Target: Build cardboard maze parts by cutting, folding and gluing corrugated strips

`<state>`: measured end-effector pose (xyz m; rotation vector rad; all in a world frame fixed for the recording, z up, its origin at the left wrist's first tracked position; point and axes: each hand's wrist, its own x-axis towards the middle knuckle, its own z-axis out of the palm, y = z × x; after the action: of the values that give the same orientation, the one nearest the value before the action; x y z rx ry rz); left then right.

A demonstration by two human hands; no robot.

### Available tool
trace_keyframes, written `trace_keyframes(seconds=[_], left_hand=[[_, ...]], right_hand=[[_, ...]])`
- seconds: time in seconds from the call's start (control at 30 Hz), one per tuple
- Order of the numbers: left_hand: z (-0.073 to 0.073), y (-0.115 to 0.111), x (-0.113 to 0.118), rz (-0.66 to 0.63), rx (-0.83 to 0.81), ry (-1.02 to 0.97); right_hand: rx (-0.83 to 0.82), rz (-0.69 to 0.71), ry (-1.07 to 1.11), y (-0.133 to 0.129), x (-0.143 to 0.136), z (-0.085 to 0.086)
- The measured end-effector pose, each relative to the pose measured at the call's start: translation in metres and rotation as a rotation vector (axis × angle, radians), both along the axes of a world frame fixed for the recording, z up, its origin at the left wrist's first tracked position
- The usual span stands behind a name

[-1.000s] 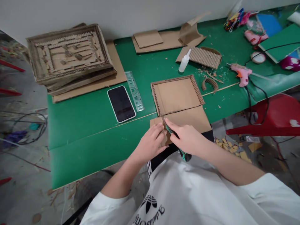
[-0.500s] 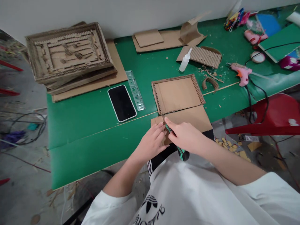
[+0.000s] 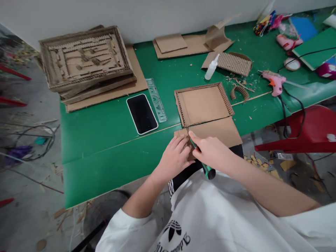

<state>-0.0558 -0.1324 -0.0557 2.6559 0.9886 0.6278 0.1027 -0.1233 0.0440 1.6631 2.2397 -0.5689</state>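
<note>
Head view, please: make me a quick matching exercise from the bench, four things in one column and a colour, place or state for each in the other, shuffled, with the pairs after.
1. phone
2. utility knife
3. glue gun with the orange trigger
4. clear ruler

A. held in the right hand
B. lies between the phone and the cardboard tray
C. screen up and dark, in a pale frame
D. pink body

Pairs: 1-C, 2-A, 3-D, 4-B
</note>
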Motion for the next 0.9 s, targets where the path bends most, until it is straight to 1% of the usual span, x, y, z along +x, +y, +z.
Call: trace_keyframes(seconds=[0.23,0.43,0.9], left_hand=[[-0.005,-0.001,0.0,-0.006,0.026,0.024],[-0.003,-0.001,0.0,-0.004,0.06,0.007],[-0.007,-0.001,-0.001,-0.007,0.025,-0.03]], right_hand=[[-0.014,-0.013,-0.014,-0.002,-0.004,0.001],[-0.02,0.0,-0.063,-0.008,-0.006,-0.001],[-0.017,0.009,-0.073,-0.022,-0.005,0.0]])
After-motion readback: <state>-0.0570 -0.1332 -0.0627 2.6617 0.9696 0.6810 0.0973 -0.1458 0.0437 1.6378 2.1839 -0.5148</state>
